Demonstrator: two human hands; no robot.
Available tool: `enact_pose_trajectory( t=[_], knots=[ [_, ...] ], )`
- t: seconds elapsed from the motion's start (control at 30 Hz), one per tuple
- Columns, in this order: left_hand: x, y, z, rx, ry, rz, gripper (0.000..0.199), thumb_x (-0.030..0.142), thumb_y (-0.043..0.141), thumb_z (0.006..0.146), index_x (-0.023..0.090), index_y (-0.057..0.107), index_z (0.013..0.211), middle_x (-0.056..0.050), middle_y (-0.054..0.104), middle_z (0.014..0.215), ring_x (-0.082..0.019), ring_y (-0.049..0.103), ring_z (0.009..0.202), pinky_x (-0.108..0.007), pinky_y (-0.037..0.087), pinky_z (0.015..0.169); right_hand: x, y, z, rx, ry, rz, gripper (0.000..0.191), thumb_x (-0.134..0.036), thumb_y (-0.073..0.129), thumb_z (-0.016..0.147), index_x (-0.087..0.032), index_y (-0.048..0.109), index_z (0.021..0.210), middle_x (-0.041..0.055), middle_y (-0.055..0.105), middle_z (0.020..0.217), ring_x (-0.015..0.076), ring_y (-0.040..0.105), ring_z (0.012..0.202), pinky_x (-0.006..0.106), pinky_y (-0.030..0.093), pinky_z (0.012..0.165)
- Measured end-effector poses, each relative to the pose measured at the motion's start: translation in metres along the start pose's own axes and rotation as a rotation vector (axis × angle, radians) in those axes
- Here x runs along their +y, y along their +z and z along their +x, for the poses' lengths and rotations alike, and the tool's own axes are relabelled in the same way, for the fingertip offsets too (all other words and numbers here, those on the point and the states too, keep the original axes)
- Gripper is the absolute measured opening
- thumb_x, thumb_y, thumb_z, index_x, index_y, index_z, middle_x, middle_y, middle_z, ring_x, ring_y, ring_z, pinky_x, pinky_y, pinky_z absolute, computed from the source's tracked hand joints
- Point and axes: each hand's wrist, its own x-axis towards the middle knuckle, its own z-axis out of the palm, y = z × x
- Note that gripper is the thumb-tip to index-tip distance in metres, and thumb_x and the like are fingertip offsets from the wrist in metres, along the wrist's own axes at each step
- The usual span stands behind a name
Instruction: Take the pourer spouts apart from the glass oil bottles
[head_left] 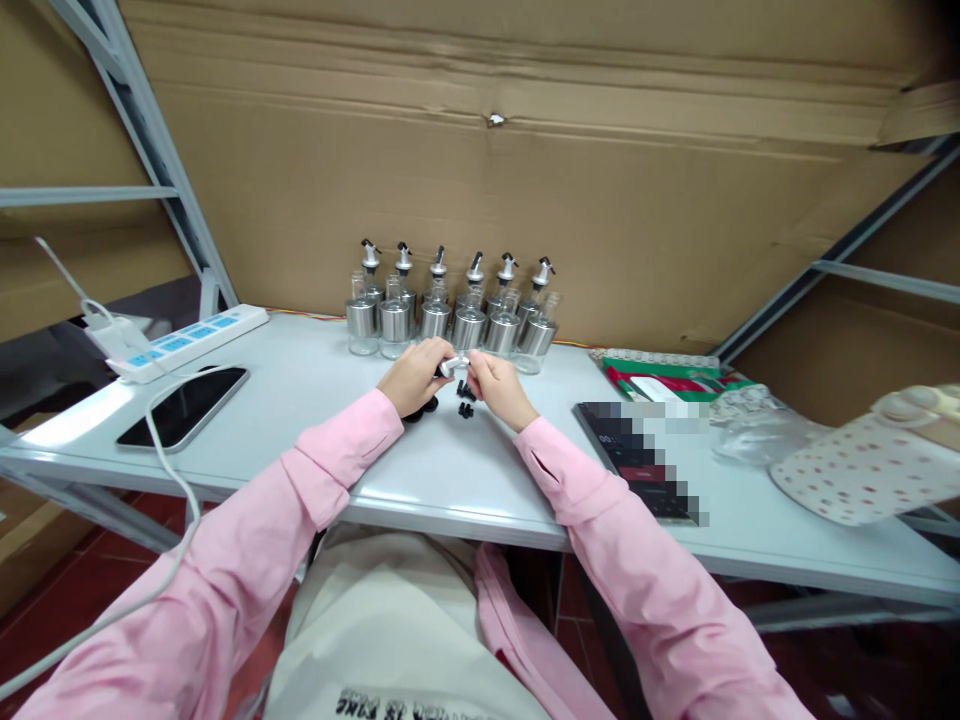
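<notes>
My left hand (417, 374) is closed around a silver pour spout (453, 366), held just above the table in front of the bottles. My right hand (498, 384) is pinched at the spout's right end; what lies between its fingertips is too small to make out. Small black plastic pieces (466, 410) lie on the table between the hands. More black parts (430, 404) sit under my left hand, partly hidden by it. Behind the hands stands a front row of open glass bottles with steel sleeves (469, 328). The back row of bottles carries silver and black pour spouts (403, 258).
On the left of the white table (442, 480) are a power strip (196, 340) and a phone (184, 408) with a white cable across it. A tablet-like device (637, 460), green and red packaging (675, 378) and a spotted pouch (862, 460) lie right. Cardboard (525, 200) walls the back.
</notes>
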Motion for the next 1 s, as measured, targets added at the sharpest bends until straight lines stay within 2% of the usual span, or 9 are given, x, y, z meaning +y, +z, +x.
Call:
enact_pose_trajectory(
  t=[0.13, 0.23, 0.4, 0.57, 0.67, 0.77, 0.93, 1.0],
  knots=[
    [-0.002, 0.001, -0.001, -0.034, -0.026, 0.042, 0.014, 0.01, 0.045, 0.079, 0.017, 0.046, 0.092, -0.008, 0.058, 0.096, -0.021, 0.053, 0.092, -0.034, 0.038, 0.081, -0.002, 0.001, 0.0, -0.228, 0.142, 0.319, 0.051, -0.064, 0.033, 0.083, -0.021, 0.03, 0.055, -0.0061, 0.038, 0.04, 0.0071, 0.037, 0.037, 0.023, 0.032, 0.046],
    [-0.004, 0.003, -0.002, -0.103, -0.003, 0.095, 0.022, 0.007, 0.043, 0.077, 0.017, 0.048, 0.095, -0.007, 0.058, 0.095, -0.021, 0.052, 0.094, -0.034, 0.037, 0.08, -0.006, 0.001, -0.001, -0.33, 0.21, 0.434, 0.051, -0.064, 0.041, 0.08, -0.02, 0.033, 0.055, -0.0063, 0.04, 0.041, 0.0067, 0.039, 0.036, 0.022, 0.033, 0.045],
    [-0.005, 0.005, -0.002, -0.179, 0.05, 0.184, 0.023, 0.004, 0.04, 0.074, 0.017, 0.051, 0.089, -0.008, 0.055, 0.093, -0.023, 0.049, 0.091, -0.034, 0.038, 0.075, -0.01, 0.001, -0.003, -0.381, 0.281, 0.507, 0.049, -0.06, 0.046, 0.08, -0.02, 0.032, 0.054, -0.0064, 0.039, 0.04, 0.0064, 0.039, 0.035, 0.022, 0.034, 0.043],
    [-0.005, 0.005, -0.001, -0.118, 0.058, 0.172, 0.017, 0.006, 0.045, 0.074, 0.017, 0.051, 0.086, -0.008, 0.053, 0.092, -0.023, 0.046, 0.089, -0.033, 0.039, 0.076, -0.011, 0.0, -0.005, -0.424, 0.331, 0.586, 0.051, -0.059, 0.049, 0.078, -0.02, 0.031, 0.051, -0.0077, 0.034, 0.036, 0.0063, 0.038, 0.033, 0.024, 0.035, 0.045],
    [-0.005, 0.003, -0.001, -0.064, 0.031, 0.138, 0.006, 0.017, 0.049, 0.08, 0.017, 0.05, 0.085, -0.007, 0.052, 0.089, -0.022, 0.047, 0.086, -0.033, 0.04, 0.076, -0.012, -0.001, -0.005, -0.412, 0.352, 0.655, 0.048, -0.06, 0.057, 0.071, -0.018, 0.04, 0.054, -0.0071, 0.04, 0.041, 0.0067, 0.042, 0.038, 0.024, 0.037, 0.048],
    [-0.005, 0.003, -0.001, -0.011, -0.021, 0.114, 0.009, 0.026, 0.048, 0.084, 0.017, 0.049, 0.085, -0.006, 0.051, 0.087, -0.02, 0.047, 0.084, -0.033, 0.04, 0.075, -0.01, -0.004, -0.002, -0.326, 0.339, 0.692, 0.041, -0.053, 0.067, 0.065, -0.015, 0.053, 0.063, -0.0068, 0.043, 0.049, 0.0054, 0.041, 0.045, 0.022, 0.035, 0.049],
    [-0.008, 0.004, -0.001, 0.017, -0.031, 0.09, 0.009, 0.026, 0.047, 0.084, 0.017, 0.049, 0.084, -0.005, 0.051, 0.085, -0.019, 0.048, 0.082, -0.031, 0.04, 0.074, -0.001, -0.013, 0.003, -0.21, 0.343, 0.666, 0.032, -0.038, 0.074, 0.058, -0.012, 0.066, 0.074, -0.0062, 0.042, 0.052, 0.0038, 0.032, 0.048, 0.021, 0.024, 0.045],
    [-0.008, 0.004, -0.002, 0.015, -0.019, 0.084, 0.007, 0.024, 0.048, 0.084, 0.017, 0.049, 0.083, -0.005, 0.051, 0.085, -0.019, 0.048, 0.082, -0.031, 0.041, 0.074, 0.002, -0.016, 0.004, -0.189, 0.365, 0.592, 0.03, -0.036, 0.074, 0.057, -0.012, 0.067, 0.075, -0.0048, 0.046, 0.055, 0.0039, 0.032, 0.048, 0.021, 0.024, 0.045]
  ],
)
